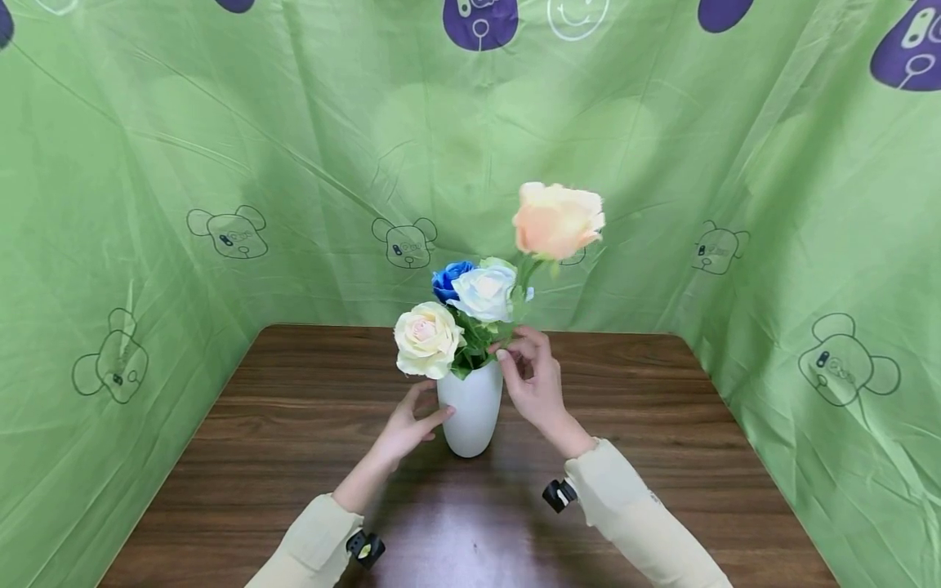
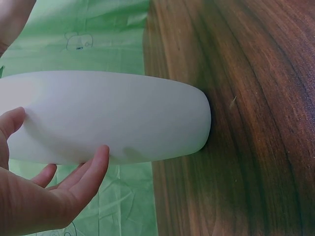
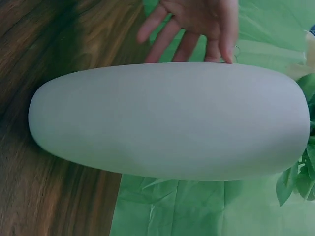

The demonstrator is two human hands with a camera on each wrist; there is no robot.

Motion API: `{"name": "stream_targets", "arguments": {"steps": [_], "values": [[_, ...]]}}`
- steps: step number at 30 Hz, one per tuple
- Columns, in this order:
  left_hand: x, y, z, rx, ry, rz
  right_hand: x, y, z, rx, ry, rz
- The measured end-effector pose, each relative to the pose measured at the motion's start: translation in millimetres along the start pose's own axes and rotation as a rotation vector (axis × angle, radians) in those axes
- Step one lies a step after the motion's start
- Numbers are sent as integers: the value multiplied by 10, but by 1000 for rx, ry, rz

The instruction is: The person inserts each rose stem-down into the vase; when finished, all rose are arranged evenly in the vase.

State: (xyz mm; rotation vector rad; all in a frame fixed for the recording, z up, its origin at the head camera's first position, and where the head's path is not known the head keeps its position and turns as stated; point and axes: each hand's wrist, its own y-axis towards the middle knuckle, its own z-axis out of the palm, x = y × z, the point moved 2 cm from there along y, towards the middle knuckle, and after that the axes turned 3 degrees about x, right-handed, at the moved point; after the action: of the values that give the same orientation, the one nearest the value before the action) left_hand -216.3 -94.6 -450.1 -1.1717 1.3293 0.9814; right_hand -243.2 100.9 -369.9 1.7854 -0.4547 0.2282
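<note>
A white vase (image 1: 470, 412) stands upright on the wooden table. From its mouth rise a cream rose (image 1: 426, 339), a blue rose (image 1: 450, 282) and a pale blue-white rose (image 1: 485, 292). Taller than these, a peach rose (image 1: 557, 220) tops a green stem at the vase's right side. My right hand (image 1: 538, 384) pinches that stem close to the rim; its lower end is hidden. Beside the vase's left wall, my left hand (image 1: 403, 429) has its fingers spread and relaxed, thumb tip right at the wall. The left wrist view also shows these fingers (image 2: 93, 172) along the vase.
Green cloth (image 1: 331, 163) printed with bear faces hangs behind and on both sides of the brown wooden table (image 1: 294, 392). Green leaves (image 3: 290, 182) hang over the vase's rim in the right wrist view. A small black device (image 1: 559, 495) sits at the right sleeve.
</note>
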Motion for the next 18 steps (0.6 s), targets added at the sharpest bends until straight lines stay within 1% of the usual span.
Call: {"name": "stream_targets", "arguments": {"steps": [4, 8, 13, 16, 18], "values": [[-135, -72, 18, 9, 3, -3, 9, 6, 50, 68, -80, -62], [-211, -118, 34, 5, 14, 0, -2, -6, 78, 120, -158, -56], [-209, -121, 31, 10, 8, 18, -32, -35, 88, 199, -284, -15], [-148, -84, 17, 19, -6, 19, -43, -45, 93, 211, -335, 6], [-80, -50, 6, 22, -6, 15, -40, -43, 96, 208, -345, 24]]}}
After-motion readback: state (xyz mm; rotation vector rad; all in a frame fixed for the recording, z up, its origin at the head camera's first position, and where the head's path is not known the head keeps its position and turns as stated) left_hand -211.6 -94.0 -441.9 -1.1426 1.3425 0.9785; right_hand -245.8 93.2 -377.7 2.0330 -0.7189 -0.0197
